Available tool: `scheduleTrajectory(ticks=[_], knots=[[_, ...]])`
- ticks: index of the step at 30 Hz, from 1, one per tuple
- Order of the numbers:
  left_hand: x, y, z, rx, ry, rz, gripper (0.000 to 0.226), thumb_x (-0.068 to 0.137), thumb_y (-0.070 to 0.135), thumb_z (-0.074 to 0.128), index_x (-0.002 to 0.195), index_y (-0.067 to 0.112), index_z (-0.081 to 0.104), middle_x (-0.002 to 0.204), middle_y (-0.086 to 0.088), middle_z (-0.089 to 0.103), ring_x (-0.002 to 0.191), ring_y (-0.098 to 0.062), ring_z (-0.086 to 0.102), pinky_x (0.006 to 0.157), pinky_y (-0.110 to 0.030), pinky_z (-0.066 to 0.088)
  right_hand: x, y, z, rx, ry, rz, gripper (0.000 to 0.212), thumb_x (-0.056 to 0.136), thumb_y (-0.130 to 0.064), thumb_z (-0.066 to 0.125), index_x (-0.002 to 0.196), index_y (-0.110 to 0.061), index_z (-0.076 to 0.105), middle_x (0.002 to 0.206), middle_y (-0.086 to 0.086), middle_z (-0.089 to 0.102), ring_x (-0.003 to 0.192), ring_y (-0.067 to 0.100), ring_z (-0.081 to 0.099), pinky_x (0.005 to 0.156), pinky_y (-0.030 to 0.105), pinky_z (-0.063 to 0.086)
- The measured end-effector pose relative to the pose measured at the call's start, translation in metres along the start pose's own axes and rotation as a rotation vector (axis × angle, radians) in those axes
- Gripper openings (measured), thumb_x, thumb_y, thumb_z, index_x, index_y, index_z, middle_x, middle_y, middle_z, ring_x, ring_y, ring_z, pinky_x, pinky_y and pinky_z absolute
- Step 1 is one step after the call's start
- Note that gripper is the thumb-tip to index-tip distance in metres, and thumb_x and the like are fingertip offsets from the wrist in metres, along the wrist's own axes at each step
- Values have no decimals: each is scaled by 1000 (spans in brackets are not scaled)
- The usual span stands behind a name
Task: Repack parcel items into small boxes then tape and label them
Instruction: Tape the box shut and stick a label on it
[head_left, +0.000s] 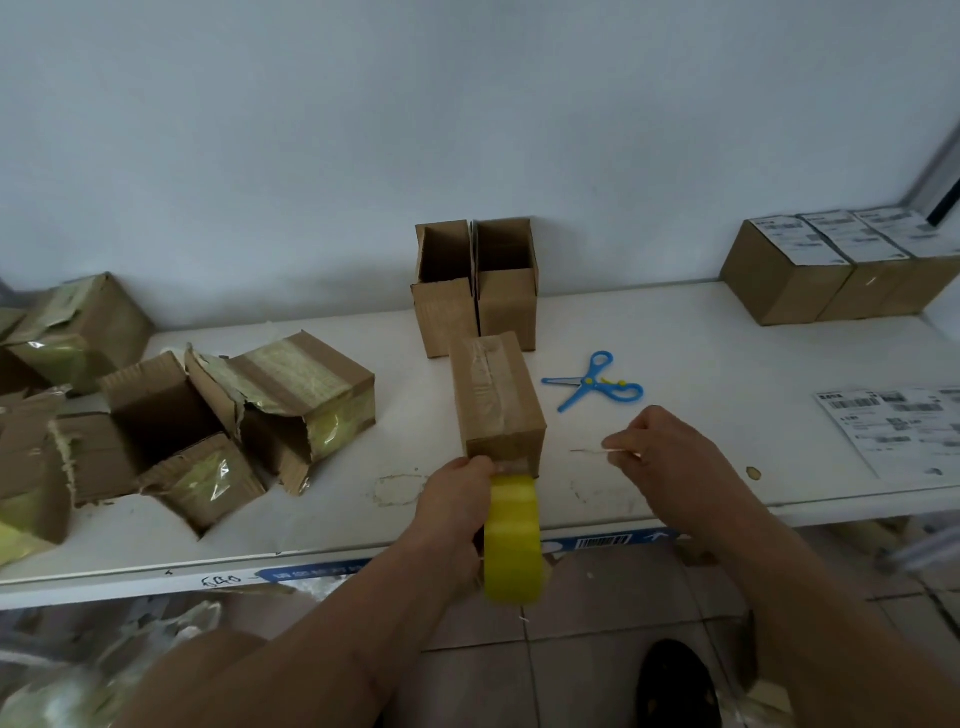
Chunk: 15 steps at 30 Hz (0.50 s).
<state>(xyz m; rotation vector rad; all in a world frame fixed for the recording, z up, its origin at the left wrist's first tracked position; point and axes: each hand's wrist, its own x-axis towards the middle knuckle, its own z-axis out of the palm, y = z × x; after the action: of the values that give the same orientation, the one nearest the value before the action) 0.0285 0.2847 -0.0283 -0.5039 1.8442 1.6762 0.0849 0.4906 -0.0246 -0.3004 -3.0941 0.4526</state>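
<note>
A heap of torn cartons (171, 415), some still wrapped in yellowish film and tape, is lying at the left end of the white desk (701, 332), several of them gaping open. Toward the middle, two open small boxes (475, 286) are standing side by side against the wall, flaps up. Just in front of them the sealed box (496, 397) is sitting near the desk's front edge, clear tape running along its top and down the near face. The left hand (457, 501) is gripping the yellow tape roll (513, 540), its fingers (480, 464) curled round the roll's upper part and touching the box's near lower edge; the roll is hanging over the desk edge below the box. Right of the box, blue scissors (597, 382) are lying flat with blades slightly parted. Nearer, the right hand (657, 449) is hovering above the desk, fingers curled tight and pinching a thin pale strip (589, 451) that is pointing left toward the box; what the strip is cannot be told. Farther right, a sheet of printed labels (904, 434) is resting at the desk's edge, and three labelled boxes (831, 270) are sitting in a row at the far right corner.
</note>
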Motion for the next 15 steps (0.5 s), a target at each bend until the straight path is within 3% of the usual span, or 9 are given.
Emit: scheduleTrajectory(ticks=[6,11,13,15], knots=[[0,1,-2,43,0,29,6,93,25,57,94,19,60,100,-16,66,95,-36,67,86,-54,56,17,6,39,-1,9,96,37,103,-34,40,134,-20,55,133,6,47,114,23,48,95,34,41],[3,1,-7,25,-21,31,15,91,23,62,103,15,64,94,-15,67,87,-34,67,82,-52,58,26,-5,34,-63,253,116,43,98,-48,47,132,-24,60,144,5,49,133,29,41,107,46,30],[2,2,-9,12,-32,25,16,91,23,63,104,14,65,96,-16,68,87,-34,68,80,-51,59,31,-10,26,47,211,134,48,98,-51,43,139,-27,52,151,0,40,140,22,30,113,43,23],[3,3,-13,6,-43,17,17,90,23,64,106,16,65,98,-16,68,87,-34,69,76,-49,60,35,-23,19,262,181,-25,50,95,-52,47,141,-30,50,153,-7,36,143,15,25,115,41,21]])
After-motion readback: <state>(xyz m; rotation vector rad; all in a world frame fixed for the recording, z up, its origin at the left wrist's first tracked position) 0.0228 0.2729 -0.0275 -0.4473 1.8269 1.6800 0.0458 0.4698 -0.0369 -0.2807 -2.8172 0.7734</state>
